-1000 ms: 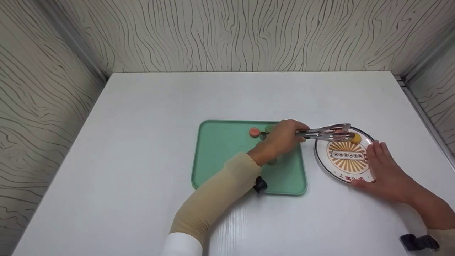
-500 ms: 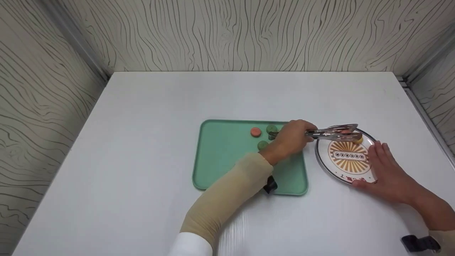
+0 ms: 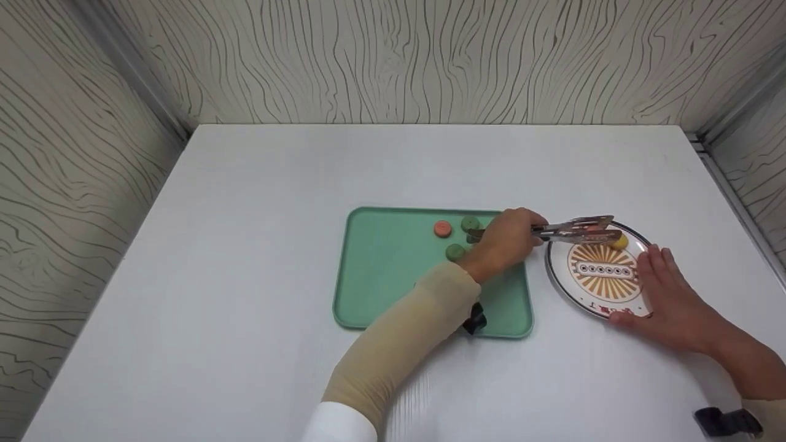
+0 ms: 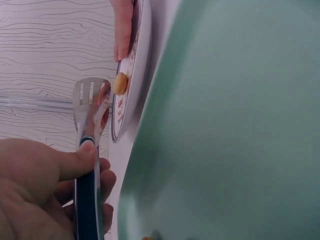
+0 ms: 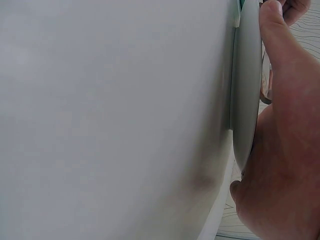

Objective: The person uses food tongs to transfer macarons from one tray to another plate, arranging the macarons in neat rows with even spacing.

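Observation:
My left hand (image 3: 507, 238) grips metal tongs (image 3: 577, 230) by the handle; the thumb lies along it in the left wrist view. The slotted tong heads (image 4: 92, 95) hang over the far part of a round patterned plate (image 3: 565, 279). Something reddish shows at the tong heads, partly hidden; whether they clamp it I cannot tell. A yellow macaron (image 4: 120, 83) lies on the plate beside the tong tips. My right hand (image 3: 678, 307) rests at the plate's right edge, fingers straight and thumb spread along the near rim.
A green tray (image 3: 381, 270) lies left of the plate, under my left forearm. On it are a pink macaron (image 3: 442, 229), a green macaron (image 3: 470, 224) and another green macaron (image 3: 455, 252). Patterned walls (image 3: 393, 61) border the white table (image 3: 245, 245).
My left hand and the tongs have shifted right, then almost stopped with a slight pull back. The green macarons have come out from behind the hand. My right hand and the plate stay nearly still.

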`<state>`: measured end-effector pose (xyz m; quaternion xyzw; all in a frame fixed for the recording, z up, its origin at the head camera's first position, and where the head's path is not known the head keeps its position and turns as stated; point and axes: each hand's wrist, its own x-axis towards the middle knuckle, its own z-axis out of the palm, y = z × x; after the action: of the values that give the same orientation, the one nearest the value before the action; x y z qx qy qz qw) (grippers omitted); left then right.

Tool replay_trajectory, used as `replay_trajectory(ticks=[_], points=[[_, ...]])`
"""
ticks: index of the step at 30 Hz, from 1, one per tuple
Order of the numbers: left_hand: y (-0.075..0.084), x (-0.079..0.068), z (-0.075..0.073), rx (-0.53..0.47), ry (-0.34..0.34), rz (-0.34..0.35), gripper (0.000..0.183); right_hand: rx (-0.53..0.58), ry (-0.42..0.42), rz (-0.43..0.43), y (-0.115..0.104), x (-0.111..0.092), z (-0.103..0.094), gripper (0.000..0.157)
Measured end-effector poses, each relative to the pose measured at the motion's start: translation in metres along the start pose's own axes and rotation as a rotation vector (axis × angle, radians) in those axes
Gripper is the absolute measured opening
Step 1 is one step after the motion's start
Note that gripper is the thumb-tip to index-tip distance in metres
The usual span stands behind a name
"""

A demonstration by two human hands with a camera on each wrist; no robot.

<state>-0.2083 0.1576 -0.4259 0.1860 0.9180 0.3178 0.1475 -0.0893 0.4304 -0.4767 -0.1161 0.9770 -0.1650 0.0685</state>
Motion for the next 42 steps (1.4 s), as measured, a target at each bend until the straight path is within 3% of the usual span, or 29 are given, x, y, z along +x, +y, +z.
replay_trajectory(ticks=[11, 23, 42], points=[[-0.0009, 0.0036, 0.0038, 0.074, 0.014, 0.051, 0.029, -0.003, 0.005, -0.006, -0.0009, 0.0001, -0.0005, 0.119], [0.0008, 0.0066, 0.0077, 0.085, -0.004, 0.008, 0.031, -0.006, 0.000, -0.007, -0.0012, 0.0000, -0.0010, 0.119], [0.0010, 0.0087, 0.0097, 0.071, 0.006, 0.008, 0.035, 0.000, 0.014, -0.019, 0.0010, -0.0003, 0.0000, 0.118]])
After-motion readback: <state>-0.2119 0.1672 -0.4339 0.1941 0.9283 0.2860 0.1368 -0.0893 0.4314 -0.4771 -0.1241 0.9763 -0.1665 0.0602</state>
